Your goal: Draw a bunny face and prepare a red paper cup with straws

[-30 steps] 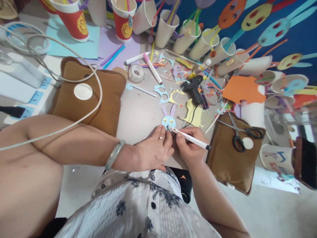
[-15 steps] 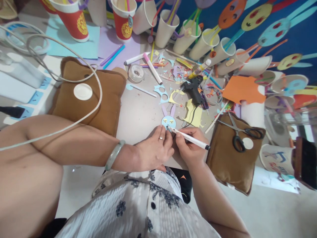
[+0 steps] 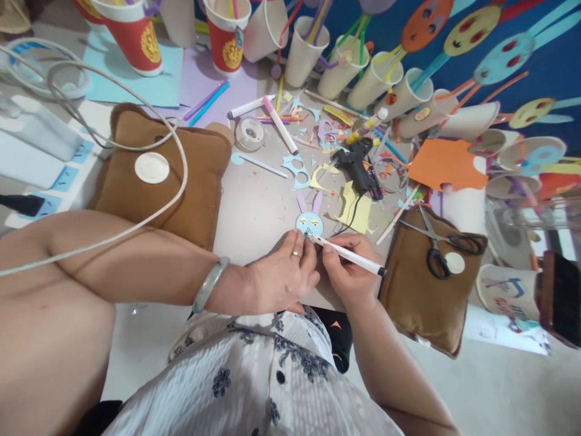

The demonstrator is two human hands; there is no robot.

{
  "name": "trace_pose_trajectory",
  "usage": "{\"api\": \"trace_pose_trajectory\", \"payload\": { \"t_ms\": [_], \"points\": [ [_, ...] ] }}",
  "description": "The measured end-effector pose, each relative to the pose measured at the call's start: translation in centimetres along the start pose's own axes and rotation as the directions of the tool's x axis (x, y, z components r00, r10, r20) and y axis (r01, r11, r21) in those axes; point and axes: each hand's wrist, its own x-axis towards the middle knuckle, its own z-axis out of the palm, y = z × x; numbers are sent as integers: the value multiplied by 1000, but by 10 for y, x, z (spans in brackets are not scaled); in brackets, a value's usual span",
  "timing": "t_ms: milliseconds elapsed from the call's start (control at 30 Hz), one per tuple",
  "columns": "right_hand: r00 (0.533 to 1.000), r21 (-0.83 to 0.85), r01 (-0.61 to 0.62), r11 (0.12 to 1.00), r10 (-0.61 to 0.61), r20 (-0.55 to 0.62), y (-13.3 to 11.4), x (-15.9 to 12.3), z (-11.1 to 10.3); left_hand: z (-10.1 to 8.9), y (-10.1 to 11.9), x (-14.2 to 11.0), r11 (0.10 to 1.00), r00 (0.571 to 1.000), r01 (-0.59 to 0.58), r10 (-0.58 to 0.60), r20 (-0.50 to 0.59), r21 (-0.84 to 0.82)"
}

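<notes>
A light blue paper rabbit face with purple ears lies on the grey table, with yellow eyes and dark lines on it. The fingers of my left hand are close together and hold the lower edge of the face against the table. A ring and a pale bangle are on that arm. My right hand grips a white marker pen with a black end. The pen slants, its tip at the lower part of the face, where my left fingertips partly hide the paper.
Paper scraps, a black glue gun and loose markers lie beyond my hands. Brown cushions flank them; scissors rest on the right one. Paper cups line the back. A cable crosses at left.
The pen tip has shifted slightly down and right on the rabbit face, and more dark lines show around the mouth. My left hand stays in place.
</notes>
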Motion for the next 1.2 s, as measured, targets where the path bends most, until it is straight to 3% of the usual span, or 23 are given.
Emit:
{"api": "trace_pose_trajectory", "payload": {
  "t_ms": [267,533,800,1200],
  "points": [
    [1000,10,15,1000,-15,2,1,-1,0,0,0,0,1000,1000,2,-2,-7,15],
    [990,-18,-22,1000,19,-140,9,-2,1,1,-1,0,1000,1000,-2,2,-3,6],
    [994,-10,-44,999,43,-105,6,-2,1,1,0,0,1000,1000,-9,9,-9,12],
    [999,12,42,999,-42,-5,0,0,-1,-1,-1,0,1000,1000,-23,23,13,12]
  ]
}}
